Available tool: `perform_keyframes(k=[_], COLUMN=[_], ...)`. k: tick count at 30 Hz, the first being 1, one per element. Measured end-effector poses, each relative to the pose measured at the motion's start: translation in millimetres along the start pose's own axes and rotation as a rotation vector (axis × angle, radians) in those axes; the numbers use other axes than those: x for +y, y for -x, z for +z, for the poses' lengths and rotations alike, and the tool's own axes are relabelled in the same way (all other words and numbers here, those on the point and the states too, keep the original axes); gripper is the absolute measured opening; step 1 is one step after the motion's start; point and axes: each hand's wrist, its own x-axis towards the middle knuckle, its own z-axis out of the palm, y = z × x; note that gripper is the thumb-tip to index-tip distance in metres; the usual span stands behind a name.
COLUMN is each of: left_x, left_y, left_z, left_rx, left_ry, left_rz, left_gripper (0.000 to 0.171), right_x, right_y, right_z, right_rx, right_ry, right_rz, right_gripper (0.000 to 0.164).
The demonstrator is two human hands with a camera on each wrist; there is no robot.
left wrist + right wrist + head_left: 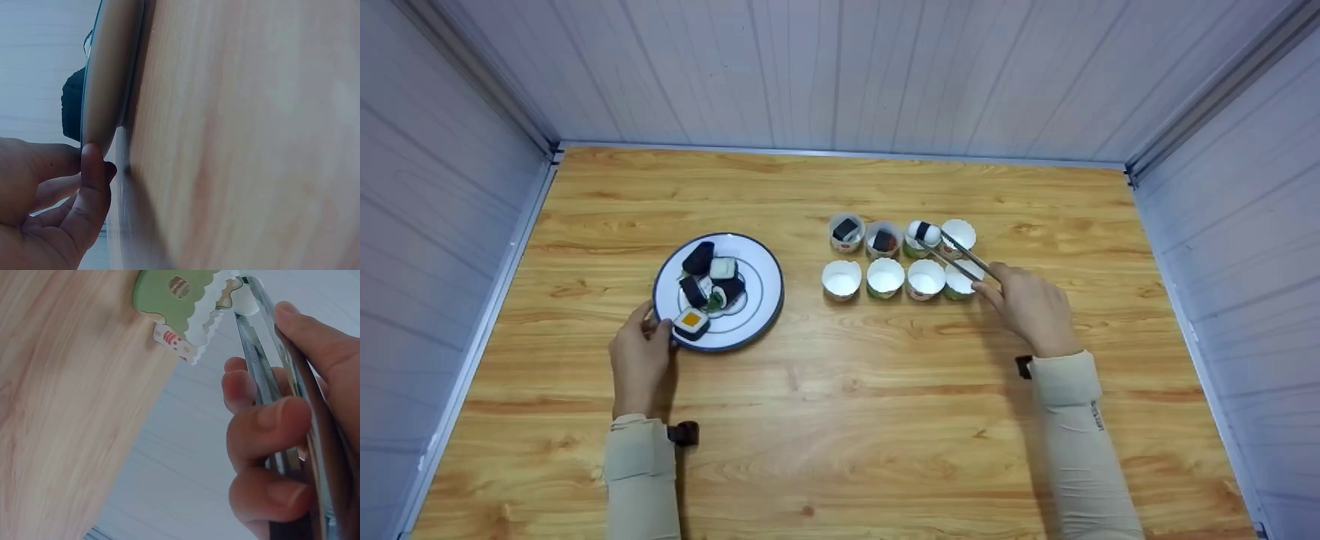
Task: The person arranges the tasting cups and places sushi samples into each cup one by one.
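Note:
My right hand (1031, 307) grips metal tongs (260, 363), fingers wrapped round both arms. The tong tips pinch a white sushi piece with a black band (924, 233) at the mouth of a green paper cup (916, 250), third from the left in the back row. On the left, a white plate with a blue rim (761, 300) bears several sushi pieces, among them one with an orange centre (691, 321). My left hand (641, 364) holds the plate's near-left edge between thumb and fingers, as the left wrist view also shows.
Paper cups stand in two rows right of the plate. The two leftmost back cups hold dark sushi pieces (846, 229) (883, 241); the front cups (841, 278) show white insides. Pale panel walls (840, 75) border the wooden table (810, 420) behind and at both sides.

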Motion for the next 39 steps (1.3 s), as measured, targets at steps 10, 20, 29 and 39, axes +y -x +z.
perform_keyframes(k=[10,20,29,39], left_x=[0.3,0.6,-0.1,-1.9], left_y=[-0.3,-2.0,-1.7,-0.5], left_z=[1.5,1.6,0.7,1.3], left_rx=[-0.001,-0.017,-0.006,0.006], left_ry=[0.004,0.017,0.003,-0.007], left_rz=[0.004,-0.034,-0.015,0.015], left_gripper=[0.049,0.050,0.050,0.049], right_x=[-0.9,-16.8,-62.3,-127.2], right_y=[-1.8,-2.3,-11.3,-24.3], right_z=[-3.1,-0.1,6.7,19.7], right_rx=[-0.022,-0.012,0.030,-0.039], right_ry=[-0.030,-0.046,-0.058,-0.061], right_rz=[0.020,-0.006,-0.118,-0.263], right_gripper=[0.044,0.045,0.045,0.050])
